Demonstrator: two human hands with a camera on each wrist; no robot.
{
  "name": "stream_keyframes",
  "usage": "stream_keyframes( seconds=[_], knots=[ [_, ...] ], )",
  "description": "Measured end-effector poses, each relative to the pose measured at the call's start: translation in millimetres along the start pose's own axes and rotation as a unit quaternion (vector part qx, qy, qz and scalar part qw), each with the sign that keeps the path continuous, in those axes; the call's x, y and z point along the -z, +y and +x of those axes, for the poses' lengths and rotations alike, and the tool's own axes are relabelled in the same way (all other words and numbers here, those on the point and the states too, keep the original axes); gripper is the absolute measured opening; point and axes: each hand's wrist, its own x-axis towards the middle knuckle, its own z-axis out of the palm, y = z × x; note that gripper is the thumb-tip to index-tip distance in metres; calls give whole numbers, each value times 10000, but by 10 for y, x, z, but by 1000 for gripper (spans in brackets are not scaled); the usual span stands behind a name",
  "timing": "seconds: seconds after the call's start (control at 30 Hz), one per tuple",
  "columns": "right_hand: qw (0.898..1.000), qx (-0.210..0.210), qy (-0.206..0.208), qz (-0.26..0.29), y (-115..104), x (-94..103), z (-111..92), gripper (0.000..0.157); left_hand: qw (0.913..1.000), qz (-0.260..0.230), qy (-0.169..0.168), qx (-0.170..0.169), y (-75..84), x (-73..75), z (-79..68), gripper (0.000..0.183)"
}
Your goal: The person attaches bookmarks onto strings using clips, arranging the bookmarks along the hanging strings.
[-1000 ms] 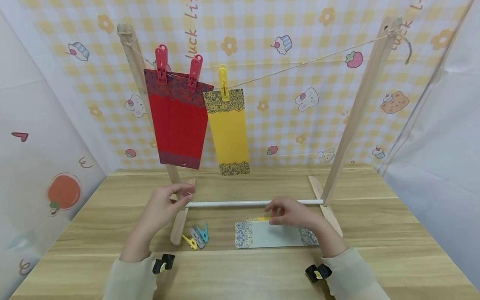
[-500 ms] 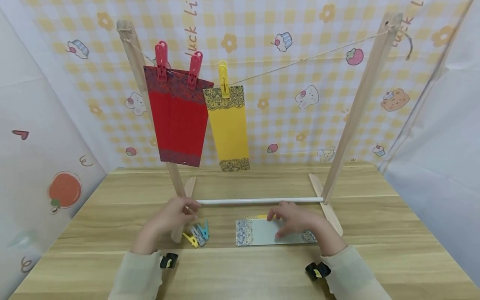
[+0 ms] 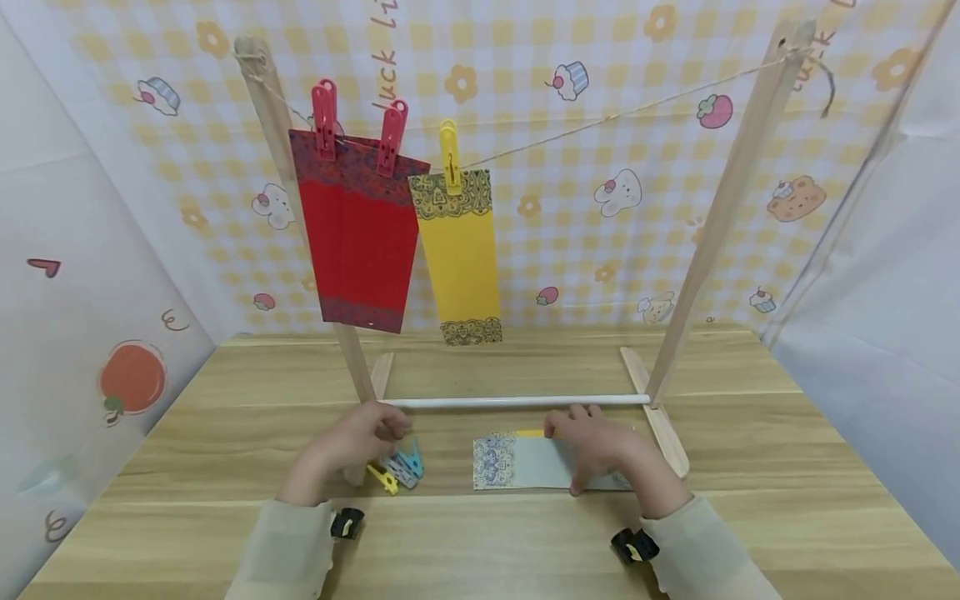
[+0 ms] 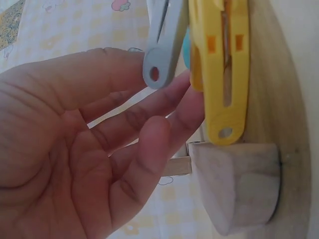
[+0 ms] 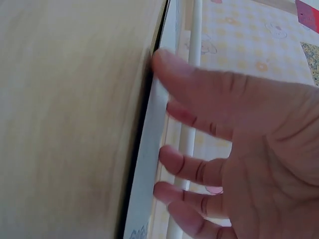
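My left hand (image 3: 358, 439) hovers over several clothespins at the left, its fingers loosely bent. Close to those fingers are a grey clothespin (image 4: 162, 50), a yellow clothespin (image 4: 227, 94) and a blue clothespin (image 3: 415, 457); none is pinched. On the right, my right hand (image 3: 597, 446) spreads across a pale blue patterned card (image 3: 532, 461) lying flat on the table. Its thumb is at the card's near edge, with the other fingers reaching to the far edge. A strip of a yellow card (image 3: 529, 432) shows from underneath.
A wooden frame with a right post (image 3: 712, 225), a left post (image 3: 356, 367) and a white crossbar (image 3: 517, 402) stands behind the hands. From its string (image 3: 615, 117) hang red cards (image 3: 360, 242) and a yellow card (image 3: 459, 258), held by red and yellow clothespins.
My left hand has come down and right to the clothespins. My right hand has spread over the pale blue card, its thumb moving to the near edge.
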Motion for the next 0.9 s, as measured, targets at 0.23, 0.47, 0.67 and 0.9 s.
stream_keyframes(
  seconds=[0.23, 0.47, 0.67, 0.9],
  knots=[
    [9999, -39, -54, -76, -1, -3, -4, 67, 9998, 159, -106, -21, 21, -38, 13, 38],
    [10000, 45, -14, -43, -3, -2, -22, 68, 9989, 139, -434, -102, 54, -46, 26, 44],
    [10000, 20, 16, 65, -3, 0, -34, 67, 9980, -2, -612, -124, 50, -48, 41, 43],
    [10000, 8, 53, 61, 7, -7, -23, 66, 9979, -128, -577, -252, 32, -52, 40, 39]
  ],
)
